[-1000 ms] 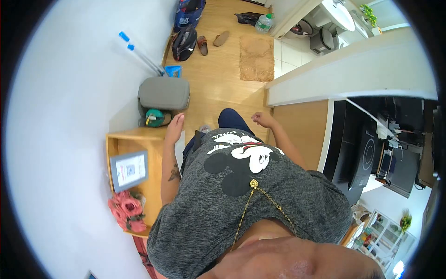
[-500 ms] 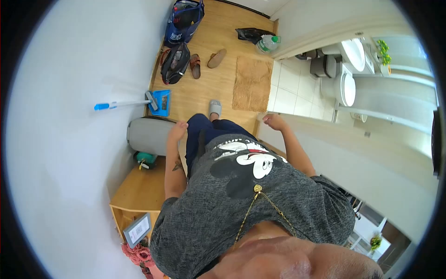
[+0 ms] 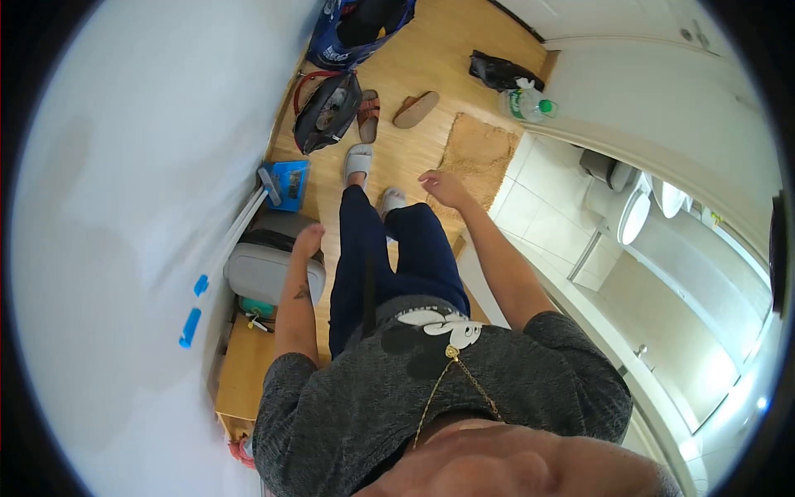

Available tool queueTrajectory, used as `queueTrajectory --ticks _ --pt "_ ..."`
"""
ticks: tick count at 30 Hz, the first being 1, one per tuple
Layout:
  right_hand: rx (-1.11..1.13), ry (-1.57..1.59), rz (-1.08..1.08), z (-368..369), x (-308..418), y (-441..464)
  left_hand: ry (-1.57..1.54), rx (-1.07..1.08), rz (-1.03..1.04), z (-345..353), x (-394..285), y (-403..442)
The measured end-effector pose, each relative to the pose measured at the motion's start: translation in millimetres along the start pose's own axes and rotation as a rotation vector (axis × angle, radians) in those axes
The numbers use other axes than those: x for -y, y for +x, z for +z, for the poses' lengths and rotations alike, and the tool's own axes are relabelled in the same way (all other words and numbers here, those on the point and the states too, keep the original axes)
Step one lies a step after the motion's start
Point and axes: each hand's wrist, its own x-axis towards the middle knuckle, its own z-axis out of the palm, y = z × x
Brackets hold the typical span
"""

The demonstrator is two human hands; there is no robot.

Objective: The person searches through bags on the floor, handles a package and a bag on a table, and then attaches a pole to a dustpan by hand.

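Wood-look floor (image 3: pixel 460 41), beneath all below. Shaggy tan mat (image 3: pixel 480 153), beside white floor tiles (image 3: pixel 538 195). Grey lidded bin (image 3: pixel 265 272). Blue dustpan (image 3: pixel 291 180), beyond the bin. Brown sandals (image 3: pixel 368 120), two, near the mat. Right hand (image 3: pixel 445 189): empty, fingers loosely extended, over the mat in view. Left hand (image 3: pixel 309 241): fingers curled, at the bin's edge in view; closure and contact cannot be told.
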Motion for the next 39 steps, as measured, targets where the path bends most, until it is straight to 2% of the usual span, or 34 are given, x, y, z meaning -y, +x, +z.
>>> queueTrajectory --ticks 1,3,7,9,10,12,16,18,22,24,25,27,29,31,32,33,34,35,36,37,38,39 --pt "0.055 -0.020 -0.038 11 5 20 0.253 -0.050 0.202 -1 23 25" --pt "0.115 -0.060 -0.071 37 5 59 -0.451 -0.274 -0.187 -16 15 65" --pt "0.219 -0.012 -0.097 69 -3 120 -0.629 -0.216 -0.277 -43 -3 145" --pt "0.233 -0.006 -0.108 72 -10 147 -0.770 -0.169 -0.247 -38 -3 178" --pt "0.232 -0.010 -0.126 67 -13 159 -0.768 -0.167 -0.251 -37 -7 193" --pt "0.232 0.003 -0.100 61 -35 186 -0.552 -0.215 -0.281 -33 -17 224" --pt "0.237 -0.011 -0.013 18 -68 226 -0.560 -0.185 -0.291 -21 -44 266" --pt "0.206 -0.045 -0.058 -13 -80 237 -0.567 -0.165 -0.251 -20 -62 280" --pt "0.134 -0.048 0.067 -52 -121 264 -0.451 -0.144 -0.299 -38 -101 315" --pt "0.052 -0.054 0.065 -62 -141 279 -0.425 -0.395 -0.094 -44 -101 344" --pt "0.060 -0.037 0.124 -66 -150 289 -0.417 -0.396 -0.094 -47 -98 359" --pt "-0.009 0.084 0.147 -66 -161 314 -0.740 -0.584 0.049 -84 -134 383" --pt "-0.128 0.277 0.114 -68 -159 340 -0.807 -0.719 0.132 -121 -163 417" --pt "-0.204 0.341 0.089 -67 -147 373 -0.700 -0.783 0.232 -156 -180 455" --pt "-0.275 0.402 0.068 -66 -138 388 -0.541 -0.770 0.248 -171 -179 478" --pt "-0.369 0.398 -0.062 -70 -120 399 -0.385 -0.759 0.265 -183 -174 503" --pt "-0.461 0.393 -0.194 -74 -99 408 -0.170 -0.573 0.191 -195 -166 530" --pt "-0.467 0.393 -0.206 -78 -82 420 0.043 -0.389 0.114 -204 -157 554" --pt "-0.521 0.304 -0.340 -79 -68 431 0.048 -0.397 0.119 -205 -151 575" --pt "-0.574 0.210 -0.474 -78 -59 441 0.252 -0.181 -0.003 -204 -150 594" --pt "-0.581 0.207 -0.483 -76 -54 450 0.452 0.038 -0.129 -202 -149 607" --pt "-0.562 0.086 -0.490 -72 -52 459 0.456 0.029 -0.125 -198 -158 608"
